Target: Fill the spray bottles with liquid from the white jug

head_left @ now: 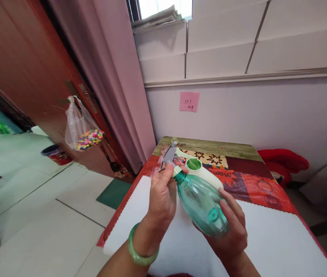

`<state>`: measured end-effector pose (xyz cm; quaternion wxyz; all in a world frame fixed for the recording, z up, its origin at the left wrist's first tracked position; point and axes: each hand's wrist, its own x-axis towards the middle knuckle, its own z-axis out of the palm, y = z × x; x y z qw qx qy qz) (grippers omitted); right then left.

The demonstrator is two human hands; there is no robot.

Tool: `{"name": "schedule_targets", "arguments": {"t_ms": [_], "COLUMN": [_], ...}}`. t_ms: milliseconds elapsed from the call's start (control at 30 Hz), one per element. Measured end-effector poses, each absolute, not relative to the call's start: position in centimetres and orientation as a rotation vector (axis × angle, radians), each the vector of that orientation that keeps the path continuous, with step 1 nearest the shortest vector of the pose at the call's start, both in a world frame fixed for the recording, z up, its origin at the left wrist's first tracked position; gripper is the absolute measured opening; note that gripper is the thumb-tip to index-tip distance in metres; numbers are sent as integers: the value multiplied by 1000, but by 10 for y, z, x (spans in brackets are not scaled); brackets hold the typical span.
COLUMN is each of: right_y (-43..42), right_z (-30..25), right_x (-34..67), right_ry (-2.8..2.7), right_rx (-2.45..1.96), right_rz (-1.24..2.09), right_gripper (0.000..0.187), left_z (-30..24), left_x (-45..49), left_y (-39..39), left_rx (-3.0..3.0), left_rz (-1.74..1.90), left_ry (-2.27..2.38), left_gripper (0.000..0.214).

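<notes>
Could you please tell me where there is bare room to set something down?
The white sheet shows bare right of the right hand, bordered by the red patterned cloth, and more narrowly left of the left hand. The middle is crowded: both hands hold the green spray bottle before a white container.

Between left hand [163,192] and right hand [235,227], the bottle [198,200] looks of glossy plastic; below them, the white sheet [269,238] looks matt.
</notes>
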<state>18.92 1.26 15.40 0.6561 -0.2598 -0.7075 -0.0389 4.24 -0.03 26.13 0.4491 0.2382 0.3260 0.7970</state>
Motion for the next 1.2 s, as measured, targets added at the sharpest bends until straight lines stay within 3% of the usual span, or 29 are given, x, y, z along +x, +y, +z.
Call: {"name": "schedule_targets", "arguments": {"t_ms": [100, 467, 767, 1000, 1200], "right_y": [11, 1, 10, 6, 0], "right_z": [158, 162, 153, 158, 158], "right_x": [186, 181, 193, 187, 174], "right_ry": [-1568, -1573, -1628, -1632, -1515], "right_rx": [-603, -660, -569, -594, -686], "right_rz": [-112, -79, -157, -138, 64], "right_gripper": [89, 94, 76, 92, 103], "left_z": [262, 264, 263, 258, 258], "left_x": [46, 45, 48, 48, 52], "left_y": [-2, -5, -2, -2, -5], "left_rx": [569, 702, 623, 697, 685], "left_rz": [2064, 1974, 1970, 1981, 1995], "left_ry": [781, 795, 777, 805, 798], "left_gripper": [23, 30, 27, 30, 27]}}
